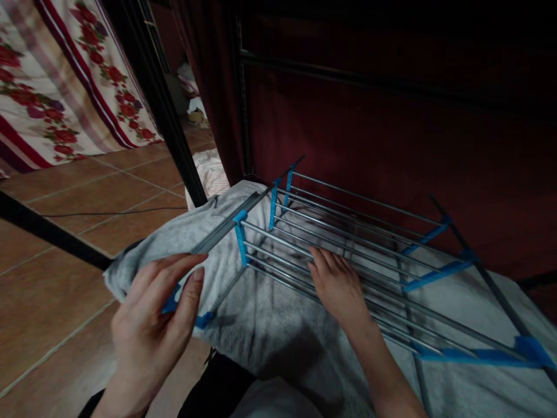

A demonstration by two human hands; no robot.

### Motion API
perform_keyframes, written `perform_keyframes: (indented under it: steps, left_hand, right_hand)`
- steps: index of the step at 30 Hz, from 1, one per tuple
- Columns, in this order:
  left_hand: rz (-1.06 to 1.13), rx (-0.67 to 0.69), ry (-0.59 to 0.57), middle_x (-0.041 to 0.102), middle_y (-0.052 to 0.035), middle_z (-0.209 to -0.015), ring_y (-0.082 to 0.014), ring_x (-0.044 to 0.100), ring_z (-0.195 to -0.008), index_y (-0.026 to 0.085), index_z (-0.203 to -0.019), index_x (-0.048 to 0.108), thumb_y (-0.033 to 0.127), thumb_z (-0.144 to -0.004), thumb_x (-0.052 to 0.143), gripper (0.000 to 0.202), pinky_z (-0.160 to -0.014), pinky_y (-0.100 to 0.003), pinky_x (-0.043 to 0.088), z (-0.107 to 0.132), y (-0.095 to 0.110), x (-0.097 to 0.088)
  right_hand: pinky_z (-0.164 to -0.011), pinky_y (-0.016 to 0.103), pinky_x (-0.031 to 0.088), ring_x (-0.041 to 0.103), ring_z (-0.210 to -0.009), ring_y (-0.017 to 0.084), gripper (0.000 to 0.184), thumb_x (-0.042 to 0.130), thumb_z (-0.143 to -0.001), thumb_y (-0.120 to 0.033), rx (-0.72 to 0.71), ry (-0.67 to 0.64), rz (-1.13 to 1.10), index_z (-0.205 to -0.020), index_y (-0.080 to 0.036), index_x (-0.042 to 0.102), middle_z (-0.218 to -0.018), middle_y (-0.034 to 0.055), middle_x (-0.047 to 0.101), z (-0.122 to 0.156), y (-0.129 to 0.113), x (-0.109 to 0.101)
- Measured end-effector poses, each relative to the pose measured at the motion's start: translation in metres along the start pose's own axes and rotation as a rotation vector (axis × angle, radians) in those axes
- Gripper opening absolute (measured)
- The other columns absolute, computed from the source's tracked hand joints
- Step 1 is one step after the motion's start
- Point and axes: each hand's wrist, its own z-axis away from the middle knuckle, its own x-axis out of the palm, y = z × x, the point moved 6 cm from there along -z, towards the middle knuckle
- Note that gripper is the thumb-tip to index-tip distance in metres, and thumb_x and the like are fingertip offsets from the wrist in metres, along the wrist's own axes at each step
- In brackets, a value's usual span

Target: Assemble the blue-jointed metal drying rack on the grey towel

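Note:
A metal drying rack (pixel 348 232) with grey rods and blue plastic joints stands in front of me. A grey towel (pixel 278 325) is draped over it and hangs down on the near side. My left hand (pixel 152 325) is closed in a pinch on the folded wing of the rack at its left end, thumb and fingers around the grey bar and a blue joint. My right hand (pixel 339 287) lies flat, fingers stretched out, on the rods and the towel in the middle of the rack.
A dark red fabric wardrobe (pixel 391 116) with a black frame rises right behind the rack. A black pole (pixel 165 116) slants at the left. Terracotta floor tiles (pixel 65 278) spread to the left, with a floral cloth (pixel 65 75) hanging beyond.

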Motion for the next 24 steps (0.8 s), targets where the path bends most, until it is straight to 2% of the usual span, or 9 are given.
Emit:
perform_keyframes:
  steps: [2,4,6,9,12,14,17,20,24]
  left_hand:
    - [-0.114,-0.049,-0.047,0.067,-0.0015,-0.105,-0.0184,0.064,-0.091,0.027,-0.114,0.068,0.040,-0.091,0.059,0.028,-0.078,-0.029,0.049,-0.007,-0.016,-0.013]
    - [-0.164,-0.151,-0.079,0.068,0.0001,-0.105,-0.0185,0.064,-0.087,0.031,-0.117,0.068,0.050,-0.091,0.057,0.034,-0.066,-0.027,0.048,-0.016,-0.041,-0.022]
    - [-0.008,-0.289,-0.109,0.071,-0.0008,-0.101,-0.0203,0.064,-0.085,0.031,-0.111,0.071,0.059,-0.088,0.056,0.039,-0.059,-0.026,0.047,-0.029,-0.071,-0.020]
    - [0.550,-0.518,-0.251,0.074,-0.0116,-0.096,-0.0260,0.067,-0.085,0.021,-0.092,0.077,0.062,-0.071,0.075,0.047,-0.061,-0.029,0.054,-0.044,-0.111,0.014]
    - [0.863,-0.635,-0.413,0.073,-0.0148,-0.104,-0.0285,0.069,-0.092,0.020,-0.093,0.077,0.035,-0.052,0.093,0.046,-0.066,-0.030,0.058,-0.052,-0.130,0.065]
    - [0.922,-0.589,-0.445,0.073,-0.0131,-0.105,-0.0291,0.069,-0.095,0.021,-0.098,0.076,0.027,-0.050,0.093,0.051,-0.068,-0.033,0.059,-0.056,-0.131,0.093]
    - [0.837,-0.379,-0.472,0.073,-0.0105,-0.101,-0.0277,0.069,-0.097,0.022,-0.100,0.074,0.023,-0.054,0.090,0.049,-0.076,-0.034,0.059,-0.063,-0.120,0.121]
    - [0.768,-0.206,-0.449,0.073,-0.0074,-0.094,-0.0240,0.069,-0.089,0.022,-0.100,0.073,0.024,-0.061,0.086,0.041,-0.077,-0.034,0.058,-0.067,-0.110,0.132]
    - [0.779,-0.190,-0.473,0.072,-0.0047,-0.091,-0.0201,0.068,-0.081,0.019,-0.108,0.071,0.019,-0.069,0.082,0.041,-0.076,-0.031,0.057,-0.067,-0.111,0.140]
  right_hand:
    - [-0.092,0.035,0.046,0.061,-0.105,0.020,0.036,0.039,-0.101,-0.026,-0.011,-0.034,-0.015,-0.136,-0.020,0.049,-0.121,0.0074,0.066,-0.009,-0.007,0.000]
    - [-0.091,0.034,0.046,0.061,-0.105,0.020,0.038,0.035,-0.102,-0.027,-0.031,-0.067,-0.034,-0.138,-0.020,0.046,-0.122,0.0076,0.065,-0.018,-0.015,0.001]
    - [-0.089,0.033,0.046,0.062,-0.104,0.019,0.040,0.031,-0.103,-0.027,-0.047,-0.105,-0.040,-0.139,-0.019,0.045,-0.124,0.0088,0.064,-0.027,-0.022,0.002]
    - [-0.087,0.032,0.047,0.062,-0.105,0.020,0.042,0.029,-0.103,-0.029,-0.067,-0.165,-0.041,-0.141,-0.019,0.043,-0.126,0.0105,0.063,-0.039,-0.033,0.004]
    - [-0.084,0.030,0.047,0.063,-0.105,0.020,0.043,0.027,-0.103,-0.029,-0.098,-0.193,-0.049,-0.142,-0.018,0.041,-0.127,0.0111,0.063,-0.051,-0.044,0.004]
    - [-0.082,0.029,0.047,0.064,-0.103,0.019,0.043,0.026,-0.103,-0.029,-0.116,-0.203,-0.058,-0.142,-0.019,0.041,-0.125,0.0107,0.063,-0.058,-0.049,0.004]
    - [-0.077,0.029,0.047,0.066,-0.097,0.019,0.042,0.026,-0.103,-0.031,-0.124,-0.216,-0.067,-0.140,-0.020,0.043,-0.122,0.0093,0.065,-0.065,-0.054,0.004]
    - [-0.076,0.028,0.047,0.067,-0.094,0.018,0.043,0.024,-0.103,-0.028,-0.118,-0.227,-0.054,-0.141,-0.022,0.043,-0.121,0.0093,0.065,-0.069,-0.054,0.007]
    - [-0.075,0.029,0.048,0.068,-0.091,0.018,0.045,0.021,-0.102,-0.022,-0.133,-0.263,-0.034,-0.142,-0.023,0.042,-0.120,0.0088,0.066,-0.067,-0.055,0.015]
